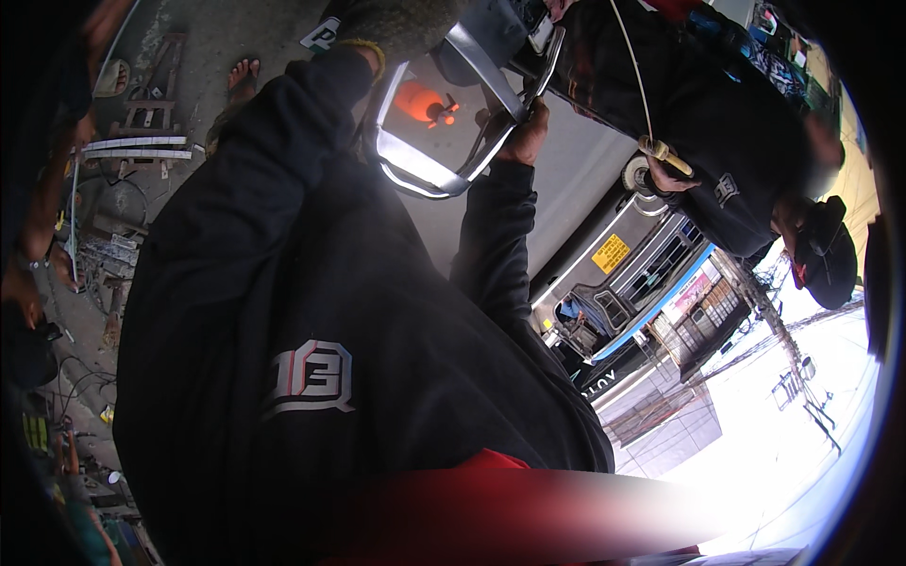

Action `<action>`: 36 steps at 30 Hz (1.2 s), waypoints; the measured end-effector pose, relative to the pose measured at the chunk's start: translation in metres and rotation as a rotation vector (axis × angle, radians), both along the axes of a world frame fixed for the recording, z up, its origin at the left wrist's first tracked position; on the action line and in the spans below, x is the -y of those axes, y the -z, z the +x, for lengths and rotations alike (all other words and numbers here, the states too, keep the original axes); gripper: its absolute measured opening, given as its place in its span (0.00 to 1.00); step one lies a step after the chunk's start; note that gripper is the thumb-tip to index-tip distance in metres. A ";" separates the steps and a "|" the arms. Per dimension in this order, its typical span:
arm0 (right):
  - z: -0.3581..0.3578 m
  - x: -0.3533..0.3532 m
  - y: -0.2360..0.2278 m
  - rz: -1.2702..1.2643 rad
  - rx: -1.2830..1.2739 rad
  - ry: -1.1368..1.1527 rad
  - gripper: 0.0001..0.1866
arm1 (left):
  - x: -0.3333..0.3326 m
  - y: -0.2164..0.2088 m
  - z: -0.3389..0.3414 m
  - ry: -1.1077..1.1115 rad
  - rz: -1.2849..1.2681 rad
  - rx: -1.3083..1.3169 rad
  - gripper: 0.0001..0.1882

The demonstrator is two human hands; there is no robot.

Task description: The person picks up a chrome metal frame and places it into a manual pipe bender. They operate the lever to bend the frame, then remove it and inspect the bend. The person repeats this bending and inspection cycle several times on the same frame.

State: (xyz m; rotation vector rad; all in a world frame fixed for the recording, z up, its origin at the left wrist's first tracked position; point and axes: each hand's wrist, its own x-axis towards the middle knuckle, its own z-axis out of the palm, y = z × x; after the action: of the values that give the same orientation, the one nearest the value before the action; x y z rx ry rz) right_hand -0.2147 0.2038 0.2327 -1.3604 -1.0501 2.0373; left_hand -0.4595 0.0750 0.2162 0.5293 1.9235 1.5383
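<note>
The right hand has its grip curled round one side of a shiny frame, up in front of the person. The left hand looks gloved and is near the other side; I can't tell how its grip is. Another person's hand holds a yellow stick.

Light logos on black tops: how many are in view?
2: a large logo on the central black top, below the silver metal frame in the picture; a smaller logo on the co-worker's black top at right. Others may be hidden.
</note>
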 end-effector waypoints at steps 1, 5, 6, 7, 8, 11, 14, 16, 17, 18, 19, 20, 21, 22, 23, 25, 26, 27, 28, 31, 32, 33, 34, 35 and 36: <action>0.000 -0.001 0.001 0.003 0.008 0.002 0.23 | 0.000 -0.001 0.000 0.005 0.006 0.017 0.23; 0.001 -0.005 0.003 -0.045 -0.007 0.003 0.26 | 0.001 -0.003 -0.003 -0.003 0.046 0.044 0.23; 0.001 -0.005 0.003 -0.053 -0.016 0.000 0.25 | 0.001 -0.003 -0.004 -0.012 0.061 0.041 0.23; 0.001 -0.006 0.003 -0.059 -0.029 -0.001 0.25 | 0.001 -0.003 -0.005 0.009 0.059 0.063 0.23; 0.001 -0.005 0.002 -0.064 -0.044 0.001 0.25 | 0.001 -0.002 -0.005 0.033 0.059 0.083 0.23; 0.002 -0.004 0.002 -0.030 -0.075 -0.064 0.24 | -0.001 0.004 -0.002 0.056 0.120 0.097 0.22; 0.004 -0.002 0.003 -0.073 -0.065 0.013 0.23 | -0.001 0.016 0.003 0.034 0.060 0.085 0.22; 0.004 -0.002 0.005 -0.074 -0.147 -0.006 0.23 | -0.002 0.026 0.001 -0.006 -0.053 -0.073 0.19; 0.005 -0.002 0.007 -0.057 -0.105 0.014 0.23 | 0.000 0.029 -0.003 0.075 -0.049 -0.238 0.20; 0.003 -0.003 0.009 -0.050 -0.113 0.000 0.23 | 0.000 0.032 -0.007 0.156 -0.043 -0.410 0.21; 0.002 -0.002 0.010 -0.005 -0.150 -0.042 0.23 | 0.000 0.033 -0.013 0.235 -0.031 -0.586 0.23; 0.000 -0.002 0.012 -0.064 -0.079 0.005 0.25 | 0.000 0.032 -0.015 0.278 -0.044 -0.549 0.22; -0.001 -0.001 0.013 -0.052 -0.088 0.001 0.27 | 0.000 0.030 -0.020 0.320 -0.058 -0.512 0.22; -0.003 0.001 0.013 -0.020 -0.066 0.021 0.26 | 0.001 0.027 -0.020 0.321 -0.103 -0.261 0.19; -0.005 0.002 0.013 -0.033 -0.002 0.080 0.26 | 0.001 0.023 -0.022 0.317 -0.113 -0.210 0.19; -0.008 0.005 0.010 0.025 -0.033 0.073 0.20 | 0.000 0.019 -0.023 0.304 -0.132 -0.110 0.20; -0.010 0.007 0.009 0.045 -0.006 0.084 0.20 | 0.000 0.021 -0.024 0.285 -0.032 -0.139 0.25; -0.011 0.008 0.007 0.064 -0.011 0.071 0.19 | -0.001 0.024 -0.024 0.266 -0.002 -0.154 0.26; -0.012 0.009 0.006 0.059 0.038 0.092 0.19 | -0.002 0.031 -0.027 0.282 0.011 0.002 0.28; -0.015 0.010 0.004 0.055 0.057 0.078 0.19 | -0.004 0.065 -0.038 0.297 0.033 -0.067 0.28; -0.017 0.010 0.005 0.058 0.051 0.078 0.20 | -0.004 0.077 -0.043 0.269 -0.066 -0.051 0.27; -0.018 0.010 0.005 0.059 0.045 0.083 0.20 | -0.004 0.087 -0.046 0.261 -0.023 -0.016 0.26; -0.019 0.009 0.006 0.035 0.043 0.088 0.21 | -0.002 0.094 -0.050 0.296 0.050 -0.022 0.25; -0.021 0.010 0.008 0.047 0.032 0.113 0.18 | -0.001 0.098 -0.053 0.294 0.007 0.032 0.25; -0.021 0.009 0.009 0.044 0.023 0.123 0.19 | 0.000 0.099 -0.055 0.309 0.102 -0.020 0.25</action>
State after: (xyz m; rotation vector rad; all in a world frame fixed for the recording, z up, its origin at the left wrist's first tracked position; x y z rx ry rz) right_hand -0.2358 0.1944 0.2236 -1.3938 -0.9902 1.9033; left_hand -0.5143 0.0747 0.1170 0.8462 1.6899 1.4381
